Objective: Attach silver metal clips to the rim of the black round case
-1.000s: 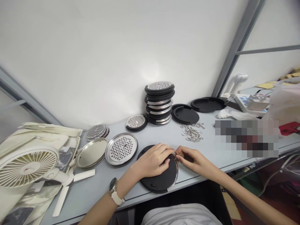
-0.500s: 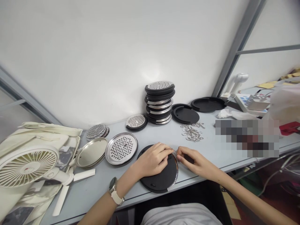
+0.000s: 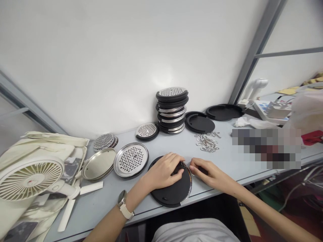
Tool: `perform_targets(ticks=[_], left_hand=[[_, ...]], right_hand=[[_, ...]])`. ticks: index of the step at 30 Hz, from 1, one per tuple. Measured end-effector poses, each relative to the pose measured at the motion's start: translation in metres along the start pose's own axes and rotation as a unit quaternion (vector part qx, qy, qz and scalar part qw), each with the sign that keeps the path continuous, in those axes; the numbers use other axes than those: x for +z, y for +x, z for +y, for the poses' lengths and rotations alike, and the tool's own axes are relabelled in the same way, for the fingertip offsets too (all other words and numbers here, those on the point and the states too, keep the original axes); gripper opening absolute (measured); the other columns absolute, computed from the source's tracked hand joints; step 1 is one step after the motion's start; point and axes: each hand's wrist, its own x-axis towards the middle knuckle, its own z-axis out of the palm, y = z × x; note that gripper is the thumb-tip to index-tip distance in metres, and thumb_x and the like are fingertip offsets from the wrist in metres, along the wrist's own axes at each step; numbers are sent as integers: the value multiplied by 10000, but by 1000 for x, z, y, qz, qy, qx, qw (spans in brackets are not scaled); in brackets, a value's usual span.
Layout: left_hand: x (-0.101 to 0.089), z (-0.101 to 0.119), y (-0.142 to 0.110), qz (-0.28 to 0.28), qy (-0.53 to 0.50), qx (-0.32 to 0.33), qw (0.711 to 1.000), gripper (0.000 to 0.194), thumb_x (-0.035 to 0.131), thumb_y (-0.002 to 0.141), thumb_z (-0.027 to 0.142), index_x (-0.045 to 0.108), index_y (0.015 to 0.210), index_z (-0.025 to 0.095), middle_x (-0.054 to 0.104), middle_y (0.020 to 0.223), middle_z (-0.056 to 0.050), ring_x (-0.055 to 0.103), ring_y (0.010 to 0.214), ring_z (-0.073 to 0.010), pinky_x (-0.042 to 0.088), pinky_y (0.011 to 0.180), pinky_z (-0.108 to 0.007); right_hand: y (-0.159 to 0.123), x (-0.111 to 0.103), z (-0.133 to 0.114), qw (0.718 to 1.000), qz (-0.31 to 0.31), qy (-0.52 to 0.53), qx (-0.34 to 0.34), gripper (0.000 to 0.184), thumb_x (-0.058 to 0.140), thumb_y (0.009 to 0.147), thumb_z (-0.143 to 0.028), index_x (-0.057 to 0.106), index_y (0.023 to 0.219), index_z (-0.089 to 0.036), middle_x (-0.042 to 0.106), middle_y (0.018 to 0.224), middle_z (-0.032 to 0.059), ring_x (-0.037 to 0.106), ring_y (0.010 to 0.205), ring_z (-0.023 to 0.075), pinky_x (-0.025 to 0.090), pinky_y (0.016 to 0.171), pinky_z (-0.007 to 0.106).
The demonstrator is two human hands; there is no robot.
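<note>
Okay, black disc [image 3: 169,194] lay flat on the table [image 3: 228,157], near its front edge, under the left hand [image 3: 165,172]. That hand rested across the top, thumb set apart from the fingers; couldn't tell if the fingertips hooked anything. Right hand [image 3: 209,173] was just off the disc's right rim, thumb and forefinger pinched on a thin metal clip [image 3: 185,164], which ran toward the rim by the left fingertips. Hands close, not touching. Loose clips [image 3: 207,144] sat in a heap beyond the right hand. Behind: tall stack of black and silver discs [image 3: 172,118], perforated plate [image 3: 173,91] on top, black trays [image 3: 202,124] to its right, small grater [image 3: 146,130] to its left. Further left: big grater [image 3: 131,160], plain metal lids [image 3: 99,164], thin perforated discs [image 3: 103,141]. White fan [image 3: 31,182] sat at far left by a cream cloth bag [image 3: 60,144]. Watch [image 3: 122,198] was on the left wrist.
</note>
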Motion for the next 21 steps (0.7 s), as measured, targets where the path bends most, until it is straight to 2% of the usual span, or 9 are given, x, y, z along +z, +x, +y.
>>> perform_targets(ticks=[4,8,21], left_hand=[[-1,0,0,-11,-8,12,1000,353,535,894,236,455,1233,180,588,1140,-84,528,1083,-220,443,963,-373],[-1,0,0,-17,-14,18,1000,328,481,924,201,459,1252,188,600,1156,-73,539,1078,-199,437,970,-359],[-1,-3,0,-22,-59,13,998,292,498,924,198,498,1217,186,611,1127,-76,542,1077,-205,434,973,-369]], right_hand=[[-1,1,1,1000,-4,-3,-11,311,388,983,-363,488,747,-188,506,708,-12,466,632,121,376,606,232],[-1,-1,1,1000,-14,-12,-20,314,391,982,-357,501,741,-188,525,727,1,486,650,130,390,627,244],[0,-1,3,999,-20,-22,-22,321,373,990,-355,517,759,-185,534,734,5,496,653,130,391,630,247]])
